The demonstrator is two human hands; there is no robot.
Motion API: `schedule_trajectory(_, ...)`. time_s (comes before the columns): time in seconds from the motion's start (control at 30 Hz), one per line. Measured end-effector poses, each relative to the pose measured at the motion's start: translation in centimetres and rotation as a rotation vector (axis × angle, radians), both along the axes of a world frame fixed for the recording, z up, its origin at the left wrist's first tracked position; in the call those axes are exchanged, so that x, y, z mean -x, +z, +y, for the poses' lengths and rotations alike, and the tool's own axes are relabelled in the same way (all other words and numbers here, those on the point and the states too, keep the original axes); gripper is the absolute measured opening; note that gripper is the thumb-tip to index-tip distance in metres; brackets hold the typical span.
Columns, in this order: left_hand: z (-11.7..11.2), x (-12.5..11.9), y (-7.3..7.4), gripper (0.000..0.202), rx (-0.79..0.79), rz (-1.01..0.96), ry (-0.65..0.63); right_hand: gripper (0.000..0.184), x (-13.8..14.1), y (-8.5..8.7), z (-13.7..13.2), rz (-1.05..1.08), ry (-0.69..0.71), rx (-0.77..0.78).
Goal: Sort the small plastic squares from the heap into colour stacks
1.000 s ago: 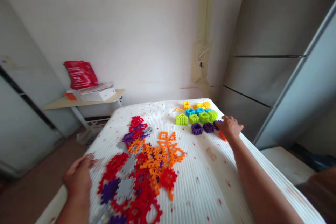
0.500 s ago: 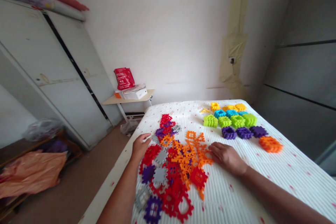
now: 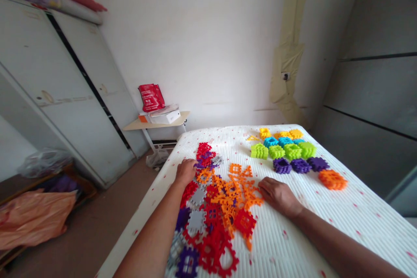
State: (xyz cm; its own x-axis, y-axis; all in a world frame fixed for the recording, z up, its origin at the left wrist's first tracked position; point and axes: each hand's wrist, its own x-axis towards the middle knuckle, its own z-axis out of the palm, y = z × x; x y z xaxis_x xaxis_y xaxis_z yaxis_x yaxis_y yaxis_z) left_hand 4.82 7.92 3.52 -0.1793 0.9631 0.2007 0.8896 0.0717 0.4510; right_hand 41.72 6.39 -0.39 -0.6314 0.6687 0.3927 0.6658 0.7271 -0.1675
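Note:
A pile of flat plastic interlocking pieces lies on the bed, with orange pieces (image 3: 233,189), red pieces (image 3: 211,247), grey pieces (image 3: 197,220) and purple pieces (image 3: 188,262) mixed together. My left hand (image 3: 186,171) is at the pile's far left side, its fingers bent down by a few purple and grey pieces; its fingertips are partly hidden, so what they grip does not show. On the other side, my right hand (image 3: 279,194) rests on the sheet with its fingers curled together against the edge of the orange pieces. Its palm side is out of sight.
To the right stand sorted stacks: yellow (image 3: 284,134), blue (image 3: 271,141), green (image 3: 293,151), purple (image 3: 301,165) and orange (image 3: 332,180). Behind the bed, a small table (image 3: 156,122) carries a red bag (image 3: 151,97) and a white box (image 3: 166,115).
My left hand has moved right and slightly away from me, from beside the pile onto its edge, and its fingers have closed. My right hand stays nearly where it was. The view shifted slightly.

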Motion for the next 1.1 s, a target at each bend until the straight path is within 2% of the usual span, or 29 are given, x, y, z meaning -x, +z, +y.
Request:
schedule_trajectory(0.2, -0.4, -0.9, 1.5, 0.015, -0.091, -0.152, 0.032, 0.033, 0.2, 0.2, -0.1, 0.003, -0.013, 0.026)
schedule_trajectory(0.4, -3.4, -3.4, 3.3, 0.030, -0.091, -0.484, -0.019, 0.036, 0.5, 0.0, 0.1, 0.015, -0.029, 0.019)
schedule_trajectory(0.57, -6.1, -6.3, 3.2, 0.037, -0.014, -0.694, -0.057, 0.031, 0.5, 0.0, 0.3, 0.080, -0.043, 0.075)
schedule_trajectory(0.67, -6.9, -8.0, 2.8, 0.037, 0.013, -0.756, -0.081, 0.021, 1.2, 0.8, -0.3, 0.231, -0.081, 0.150)
schedule_trajectory(0.77, -7.3, -9.6, 2.5, 0.038, 0.042, -0.796, -0.129, 0.019, 2.9, 2.4, -1.7, 0.432, -0.041, 0.160)
schedule_trajectory(0.87, -7.6, -10.9, 2.3, 0.037, 0.031, -0.781, -0.179, 0.036, 5.3, 4.1, -3.4, 0.542, 0.085, 0.129)
schedule_trajectory(0.97, -7.9, -11.5, 1.9, 0.037, 0.018, -0.681, -0.216, 0.048, 7.5, 5.2, -4.8, 0.528, 0.113, 0.158)
schedule_trajectory(1.1, -8.2, -11.6, 1.2, 0.035, -0.001, -0.578, -0.224, 0.043, 8.5, 5.2, -5.5, 0.494, 0.086, 0.167)
